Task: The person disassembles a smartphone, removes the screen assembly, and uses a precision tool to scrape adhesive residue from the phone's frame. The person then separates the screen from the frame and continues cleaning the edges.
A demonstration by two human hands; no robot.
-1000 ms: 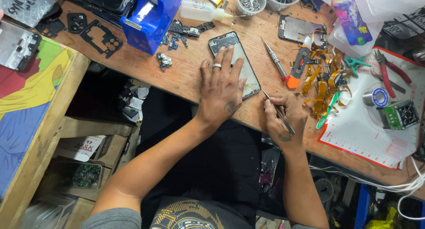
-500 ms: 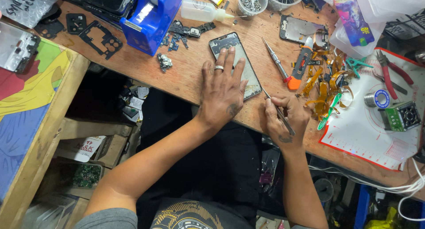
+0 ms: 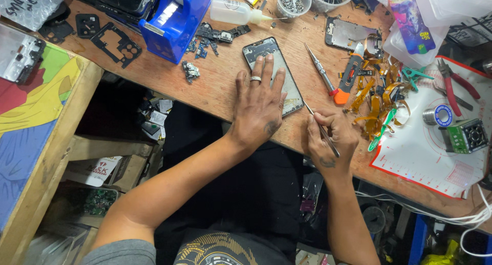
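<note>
Little shifts between frames: left hand (image 3: 259,109) stays pressed flat, open, on the phone (image 3: 272,74) at frame centre. Right hand (image 3: 330,142) grips thin tweezers (image 3: 322,130), tip at the phone's lower edge.

The person wore a grey short-sleeved shirt with a gold printed pattern on its dark front. The left hand (image 3: 259,109) carried a silver ring; the right hand (image 3: 330,142) bore a small dark tattoo.

screwdriver (image 3: 321,70) right of phone (image 3: 272,75)
</note>
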